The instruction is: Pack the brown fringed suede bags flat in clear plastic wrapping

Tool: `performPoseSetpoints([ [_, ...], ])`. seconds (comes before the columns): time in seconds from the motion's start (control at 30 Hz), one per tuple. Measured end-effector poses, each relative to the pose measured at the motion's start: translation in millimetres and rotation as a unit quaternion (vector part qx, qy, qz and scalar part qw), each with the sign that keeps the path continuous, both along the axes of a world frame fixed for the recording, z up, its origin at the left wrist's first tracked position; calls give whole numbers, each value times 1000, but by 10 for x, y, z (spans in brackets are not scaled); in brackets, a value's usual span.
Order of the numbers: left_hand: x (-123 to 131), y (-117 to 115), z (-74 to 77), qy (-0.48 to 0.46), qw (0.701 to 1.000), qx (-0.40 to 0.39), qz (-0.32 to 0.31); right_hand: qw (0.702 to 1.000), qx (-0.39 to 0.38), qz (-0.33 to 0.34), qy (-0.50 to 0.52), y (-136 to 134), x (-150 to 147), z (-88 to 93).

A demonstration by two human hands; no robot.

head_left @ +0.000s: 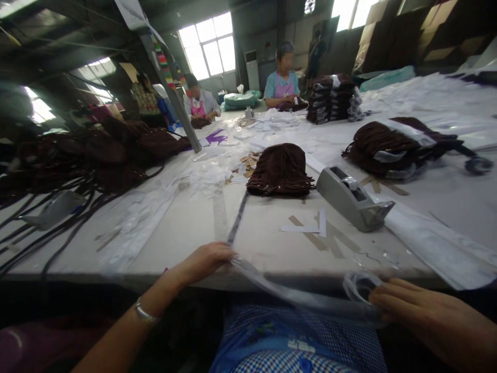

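The bag (pixel 279 168) is lying on the bench (pixel 186 228), far from both hands. Its strap (pixel 238 217) is running near and slightly left to the nearer left hand (pixel 212 259), which is pinching it; the right hand (pixel 411 305) is pinching the wrap (pixel 272 285).

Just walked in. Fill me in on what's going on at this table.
Someone sits or stands at a worktable with a brown fringed bag lying on it. Their left hand grips the bag's strap, sheathed in clear plastic, near the table edge. Their right hand holds the looped far end of the plastic. A grey tape dispenser stands just right of the bag. Across the table, two people in pinkish aprons handle brown items.
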State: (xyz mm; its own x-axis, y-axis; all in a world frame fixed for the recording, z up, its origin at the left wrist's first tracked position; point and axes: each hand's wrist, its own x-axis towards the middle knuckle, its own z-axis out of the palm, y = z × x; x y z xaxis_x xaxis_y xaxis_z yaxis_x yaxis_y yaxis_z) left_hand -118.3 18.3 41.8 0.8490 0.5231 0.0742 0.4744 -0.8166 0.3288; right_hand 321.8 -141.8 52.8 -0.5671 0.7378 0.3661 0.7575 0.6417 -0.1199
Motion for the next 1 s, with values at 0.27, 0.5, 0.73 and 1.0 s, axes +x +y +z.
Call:
performPoseSetpoints([
  [0.27,-349,678,314,231,964,75,108,995,21,16,-92,518,-397,89],
  [0.5,-133,262,184,135,977,77,146,981,-42,83,-167,1337,-841,-225],
  [0.73,1068,-368,-405,-51,987,33,147,979,-91,109,-144,1423,-833,-304],
  [1.0,1000,77,-404,-51,989,98,101,972,-78,158,-156,1510,-802,-336],
])
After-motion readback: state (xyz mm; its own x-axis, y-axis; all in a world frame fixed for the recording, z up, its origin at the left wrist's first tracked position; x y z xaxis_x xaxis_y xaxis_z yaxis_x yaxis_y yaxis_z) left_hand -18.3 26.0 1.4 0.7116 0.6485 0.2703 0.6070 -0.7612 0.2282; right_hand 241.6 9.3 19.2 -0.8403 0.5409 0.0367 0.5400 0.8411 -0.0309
